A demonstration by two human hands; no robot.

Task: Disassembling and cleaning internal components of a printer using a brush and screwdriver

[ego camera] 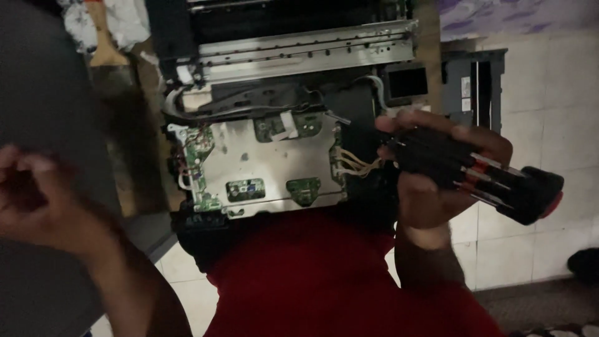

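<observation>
The printer [274, 118] is already opened with its board [268, 165] exposed; the screwdriver [480, 178] is gripped in the right hand [437, 181], while the blurred left hand [37, 193] is loosely curled, its hold indiscernible.

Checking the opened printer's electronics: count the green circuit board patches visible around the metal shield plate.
4: a long board along the plate's left edge, one at its top, two windows near its bottom edge. More may be hidden.

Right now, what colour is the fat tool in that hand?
The screwdriver handle is black with red parts, seen from the head view.
</observation>
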